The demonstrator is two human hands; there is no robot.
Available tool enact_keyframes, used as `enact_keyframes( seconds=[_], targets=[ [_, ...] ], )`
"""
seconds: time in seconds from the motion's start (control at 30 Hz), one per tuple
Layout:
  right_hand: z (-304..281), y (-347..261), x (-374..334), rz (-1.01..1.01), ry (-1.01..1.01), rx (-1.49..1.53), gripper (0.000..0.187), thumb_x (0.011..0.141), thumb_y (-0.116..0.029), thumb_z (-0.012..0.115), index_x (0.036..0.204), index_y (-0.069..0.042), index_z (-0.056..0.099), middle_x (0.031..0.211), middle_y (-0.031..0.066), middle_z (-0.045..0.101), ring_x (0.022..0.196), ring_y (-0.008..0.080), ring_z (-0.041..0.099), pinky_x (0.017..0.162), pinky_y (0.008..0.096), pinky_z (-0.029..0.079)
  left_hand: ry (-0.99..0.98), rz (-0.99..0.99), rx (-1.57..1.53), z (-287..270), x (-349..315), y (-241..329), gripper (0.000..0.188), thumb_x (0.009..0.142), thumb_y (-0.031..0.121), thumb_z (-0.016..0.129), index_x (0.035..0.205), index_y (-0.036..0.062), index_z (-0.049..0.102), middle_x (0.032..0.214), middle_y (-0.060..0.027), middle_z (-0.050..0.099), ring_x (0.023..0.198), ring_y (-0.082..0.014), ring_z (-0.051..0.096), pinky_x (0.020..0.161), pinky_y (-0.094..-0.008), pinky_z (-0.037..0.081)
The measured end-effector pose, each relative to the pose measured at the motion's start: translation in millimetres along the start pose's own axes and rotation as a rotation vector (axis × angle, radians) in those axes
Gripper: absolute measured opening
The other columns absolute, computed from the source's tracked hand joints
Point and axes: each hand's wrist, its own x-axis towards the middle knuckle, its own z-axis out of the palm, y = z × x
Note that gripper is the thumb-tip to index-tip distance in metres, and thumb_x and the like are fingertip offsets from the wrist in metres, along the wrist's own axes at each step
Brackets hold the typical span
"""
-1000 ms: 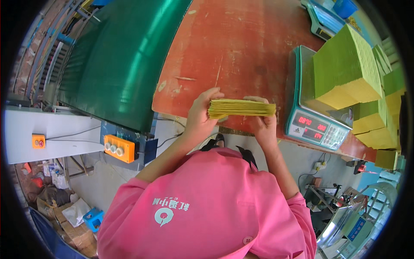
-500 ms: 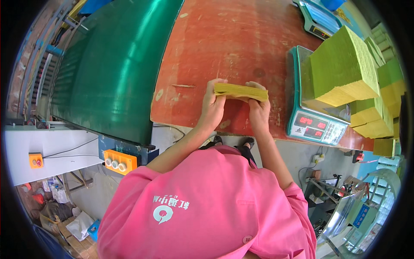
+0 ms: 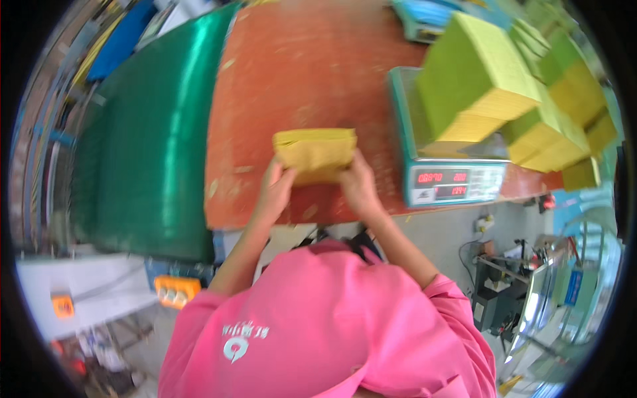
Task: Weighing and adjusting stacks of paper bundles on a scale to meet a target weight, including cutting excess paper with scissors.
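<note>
Both hands hold a thin stack of yellow paper sheets over the red tabletop. My left hand grips its near left corner with the thumb against the face. At the near right corner my right hand is closed on the same stack. The stack is tilted, so its broad face shows below its top edge. To the right, a teal digital scale with a lit red display carries a tall block of yellow-green paper.
More yellow paper blocks stand at the right of the red table. A second scale sits at the far right. A shiny green conveyor belt runs along the left, with an orange button box near its end.
The view has shifted, and the scale and paper blocks appear further left. My hands have tipped the stack from edge-on so its broad face now shows. Both hands still hold it.
</note>
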Motion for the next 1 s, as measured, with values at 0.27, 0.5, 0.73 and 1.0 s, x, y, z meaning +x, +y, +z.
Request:
enact_keyframes(
  seconds=[0.27,0.5,0.73,1.0],
  targets=[
    [-40.7,-80.6,-21.0,-0.133,-0.105,-0.059,0.039,0.102,-0.03,0.044,0.13,-0.003,0.042,0.108,0.0265,0.061,0.103,0.0432,0.06,0.086,0.0442,0.049,-0.044,-0.274,-0.531,19.9,-22.3,65.3,0.043,0.096,0.006,0.044,0.138,-0.0035,0.042,0.136,-0.0104,0.051,0.126,-0.0184,0.047,0.108,-0.034,0.034],
    [-121.5,-153.1,-12.8,-0.225,-0.082,0.023,0.034,0.102,-0.025,0.047,0.128,-0.003,0.043,0.099,0.0245,0.063,0.094,0.0412,0.064,0.077,0.0404,0.05,0.06,-0.052,-0.363,103.1,-26.7,166.4,0.041,0.098,0.007,0.041,0.138,-0.0029,0.042,0.134,-0.0114,0.052,0.124,-0.0183,0.048,0.105,-0.0333,0.036],
    [-264.0,-274.7,72.2,-0.228,-0.213,-0.027,0.034,0.093,-0.024,0.062,0.109,0.005,0.063,0.075,0.0074,0.065,0.059,0.0088,0.059,0.055,0.0286,0.049,-0.055,-0.003,-0.148,171.8,60.4,289.1,0.035,0.094,0.013,0.055,0.125,-0.0023,0.055,0.114,-0.0091,0.062,0.102,-0.0167,0.062,0.087,-0.0315,0.051],
    [-330.5,-238.9,183.8,0.084,-0.205,0.086,0.024,0.088,-0.025,0.068,0.092,-0.001,0.067,0.071,0.0033,0.061,0.055,0.0113,0.055,0.049,0.0239,0.044,-0.155,-0.163,-0.085,205.9,182.5,268.3,0.037,0.089,0.02,0.069,0.118,-0.0005,0.061,0.105,-0.0066,0.067,0.094,-0.0126,0.063,0.085,-0.0291,0.051]
  ],
)
